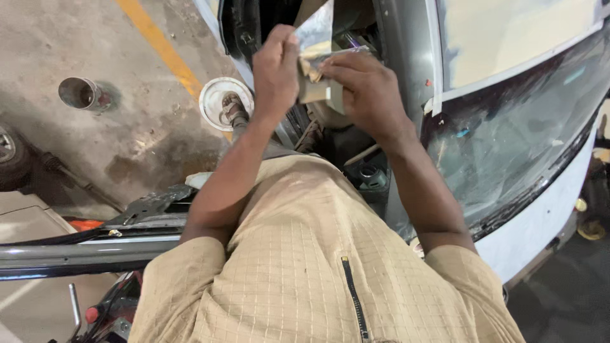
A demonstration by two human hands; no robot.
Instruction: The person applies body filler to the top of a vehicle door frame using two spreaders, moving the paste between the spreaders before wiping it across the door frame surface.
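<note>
Head view: left hand (274,67) and right hand (365,89) each clenched in a grip on a folded sheet of abrasive paper (316,76), tan-grey, creased, worn. Sheet held up against the grey car pillar (406,57), beside the windscreen (515,133).

Up at chest height there's a small folded sheet of sandpaper (312,76), tan and worn, with a paler grey-white face showing on its lower part. It's pinched from both sides, crumpled and bent in the middle rather than flat. Its top edge shows a frayed, brownish patch. The piece sits just in front of the grey car pillar (406,51), near the open gap beside it; whether it touches the metal can't be told.
</note>
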